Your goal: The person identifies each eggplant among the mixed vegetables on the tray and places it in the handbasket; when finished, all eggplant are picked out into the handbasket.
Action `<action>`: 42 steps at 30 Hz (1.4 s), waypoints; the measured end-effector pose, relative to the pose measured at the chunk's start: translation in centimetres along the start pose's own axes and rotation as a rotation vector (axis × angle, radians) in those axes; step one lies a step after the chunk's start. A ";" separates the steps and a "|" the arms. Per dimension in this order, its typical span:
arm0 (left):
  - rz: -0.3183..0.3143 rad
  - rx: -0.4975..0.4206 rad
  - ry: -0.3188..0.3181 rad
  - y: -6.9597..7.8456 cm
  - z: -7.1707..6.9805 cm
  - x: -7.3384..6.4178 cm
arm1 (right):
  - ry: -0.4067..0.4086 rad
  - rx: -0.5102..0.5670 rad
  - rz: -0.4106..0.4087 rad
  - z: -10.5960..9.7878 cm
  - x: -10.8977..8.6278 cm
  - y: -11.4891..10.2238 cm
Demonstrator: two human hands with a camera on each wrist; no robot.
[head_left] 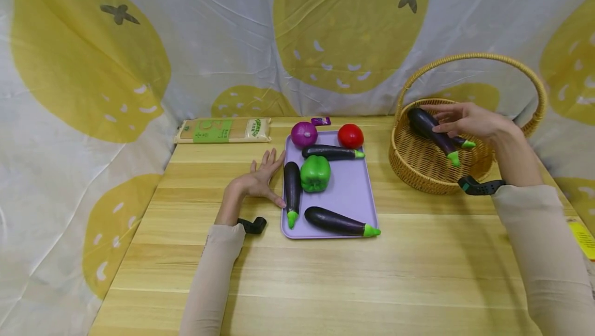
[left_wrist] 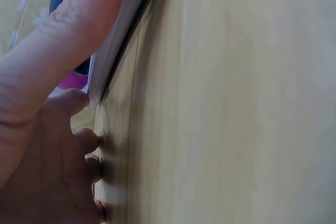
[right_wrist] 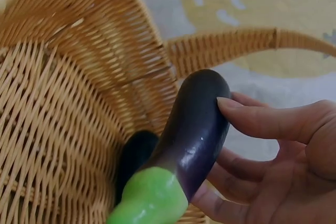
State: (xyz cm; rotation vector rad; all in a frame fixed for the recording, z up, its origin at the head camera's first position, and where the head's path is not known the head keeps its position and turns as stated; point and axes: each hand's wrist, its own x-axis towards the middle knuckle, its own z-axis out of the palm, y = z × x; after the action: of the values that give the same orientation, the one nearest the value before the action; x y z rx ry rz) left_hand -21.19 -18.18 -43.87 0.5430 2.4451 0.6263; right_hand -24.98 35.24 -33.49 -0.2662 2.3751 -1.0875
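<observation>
Green-labelled, a flat packet (head_left: 223, 130) lies at the back left of the wooden table (head_left: 418, 274). Next comes the left hand (head_left: 257, 184), open, thumb and forefinger at the left rim of a lilac tray (head_left: 346, 189) bearing three eggplants (head_left: 292, 186), a purple onion (head_left: 304, 134), a green bell pepper (head_left: 315, 173) and a red tomato (head_left: 350, 136). Farther right, over a wicker basket (head_left: 413, 171), the right hand (head_left: 479, 122) pinches the held eggplant (right_wrist: 197, 129) near its rounded end, green stem clear of the fingers; beneath lies a loose eggplant (right_wrist: 136, 153).

Five eggplants (head_left: 440, 141); one tomato (head_left: 350, 136), pepper (head_left: 315, 174), onion (head_left: 304, 134)
</observation>
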 end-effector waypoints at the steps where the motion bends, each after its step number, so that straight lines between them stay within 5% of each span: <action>1: -0.001 0.001 0.000 0.0 0.0 0.0 | -0.001 -0.001 0.004 0.0 0.2 0.2; 26: -0.003 -0.012 -0.011 0.0 -0.1 -0.1 | 0.025 -0.220 -0.042 0.3 3.4 1.9; 42: 0.002 -0.009 -0.012 -0.1 -0.1 -0.2 | 0.029 -0.199 -0.001 0.4 4.3 2.3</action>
State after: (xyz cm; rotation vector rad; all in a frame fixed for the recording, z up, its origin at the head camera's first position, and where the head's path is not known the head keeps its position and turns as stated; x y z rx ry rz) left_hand -21.13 -18.36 -43.82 0.5434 2.4301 0.6329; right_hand -28.37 34.81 -37.03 -0.3229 2.5120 -0.8603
